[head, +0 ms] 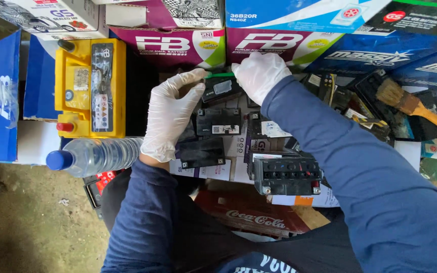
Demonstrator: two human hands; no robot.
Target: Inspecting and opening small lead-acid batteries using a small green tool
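Up top, your right hand (259,73) pinches a green strip (221,75) over the small black battery (221,88) your left hand (170,119) steadies, fingers half open; yellow battery (91,88) at nine o'clock, paintbrush (414,107) at three.

Yellow rectangular car battery (91,88) with red and black terminal caps lay left, beside blue-and-white cardboard box (3,96). Clear plastic water bottle with blue cap (94,155) lay on its side just below yellow battery. Wooden-handled paintbrush with worn bristles (413,105) rested right on dark clutter. Row of purple, white and blue battery cartons (178,43) stood along top. Red flattened cardboard (251,215) lay low centre. Bare concrete floor (21,222) showed lower left.
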